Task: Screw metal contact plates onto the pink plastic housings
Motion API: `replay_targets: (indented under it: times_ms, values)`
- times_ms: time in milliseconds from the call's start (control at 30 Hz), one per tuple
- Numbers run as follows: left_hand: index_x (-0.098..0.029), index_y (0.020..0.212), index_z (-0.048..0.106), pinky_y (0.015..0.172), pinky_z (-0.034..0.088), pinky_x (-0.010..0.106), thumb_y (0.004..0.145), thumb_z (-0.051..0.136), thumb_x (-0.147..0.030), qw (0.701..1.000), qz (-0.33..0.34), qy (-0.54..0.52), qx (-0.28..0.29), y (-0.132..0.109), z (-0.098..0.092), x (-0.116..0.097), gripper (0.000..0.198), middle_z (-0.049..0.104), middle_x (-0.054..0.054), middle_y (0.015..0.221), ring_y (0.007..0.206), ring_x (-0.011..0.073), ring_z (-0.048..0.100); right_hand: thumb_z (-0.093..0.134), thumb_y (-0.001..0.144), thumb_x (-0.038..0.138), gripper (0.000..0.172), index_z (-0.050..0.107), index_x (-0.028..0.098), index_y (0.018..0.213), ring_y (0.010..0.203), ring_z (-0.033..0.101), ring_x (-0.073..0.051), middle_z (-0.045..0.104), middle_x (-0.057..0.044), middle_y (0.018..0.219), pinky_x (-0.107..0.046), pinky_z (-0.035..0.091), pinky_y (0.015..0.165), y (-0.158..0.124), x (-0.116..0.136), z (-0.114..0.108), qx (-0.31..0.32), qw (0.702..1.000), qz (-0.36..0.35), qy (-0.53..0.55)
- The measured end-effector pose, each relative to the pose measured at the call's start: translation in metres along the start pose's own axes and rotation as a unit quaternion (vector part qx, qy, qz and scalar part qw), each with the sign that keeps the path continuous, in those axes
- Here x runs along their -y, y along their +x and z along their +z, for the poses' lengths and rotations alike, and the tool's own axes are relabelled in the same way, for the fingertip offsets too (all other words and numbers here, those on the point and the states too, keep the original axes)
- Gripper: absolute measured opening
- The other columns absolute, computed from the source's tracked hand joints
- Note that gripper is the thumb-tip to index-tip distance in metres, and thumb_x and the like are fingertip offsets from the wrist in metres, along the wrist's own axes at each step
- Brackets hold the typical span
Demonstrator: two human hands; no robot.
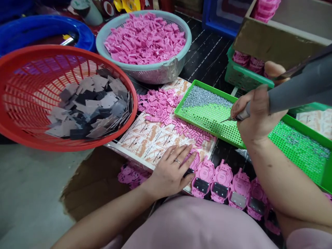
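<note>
My right hand [255, 112] is wrapped round the front of a grey power screwdriver [298, 84], whose thin bit points left over a green perforated tray [207, 119] of small screws [204, 97]. Fingers spread, my left hand [172, 169] rests on the leftmost pink casing [193, 159] and partly hides it. To its right stands a row of similar pink casings [222, 174], most with a black plate [201, 186] and one with a grey plate [238, 199]. Small pink parts [162, 103] lie beyond my left hand.
A red basket [116, 136] of grey and black plates stands at the left. Behind is a pale blue basket [145, 71] heaped with pink parts. Another green tray [298, 152] of screws lies at the right, below a green crate [246, 74] and a cardboard box [272, 38].
</note>
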State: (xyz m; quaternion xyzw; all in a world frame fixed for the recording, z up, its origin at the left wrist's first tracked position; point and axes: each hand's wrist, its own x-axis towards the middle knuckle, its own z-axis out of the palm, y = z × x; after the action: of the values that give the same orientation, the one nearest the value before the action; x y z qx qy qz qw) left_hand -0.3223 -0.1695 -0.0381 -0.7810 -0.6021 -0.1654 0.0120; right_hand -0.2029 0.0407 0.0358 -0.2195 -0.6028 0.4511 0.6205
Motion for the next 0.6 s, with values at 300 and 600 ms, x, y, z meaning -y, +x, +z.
replay_targets:
  times_ms: [300, 600]
  values:
    - [-0.015, 0.128, 0.059, 0.105, 0.041, 0.048, 0.091, 0.05, -0.04, 1.0, -0.003, -0.003, 0.007, -0.001, 0.001, 0.0, 0.045, 0.056, 0.013, 0.137, 0.125, 0.029, 0.052, 0.066, 0.082, 0.039, 0.019, 0.053, 0.029, 0.089, 0.031, 0.042, -0.011, 0.045, 0.011, 0.043, -0.027, 0.032, 0.035, 0.0, -0.007, 0.003, -0.008, 1.0, 0.005, 0.009]
    - [-0.013, 0.128, 0.057, 0.103, 0.042, 0.05, 0.091, 0.05, -0.038, 1.0, 0.001, -0.01, 0.003, 0.0, 0.001, 0.0, 0.045, 0.054, 0.016, 0.137, 0.123, 0.0302, 0.054, 0.067, 0.081, 0.038, 0.02, 0.056, 0.028, 0.095, 0.03, 0.041, -0.009, 0.045, 0.011, 0.045, -0.026, 0.033, 0.032, -0.003, -0.015, 0.006, 0.007, 0.999, -0.042, 0.016]
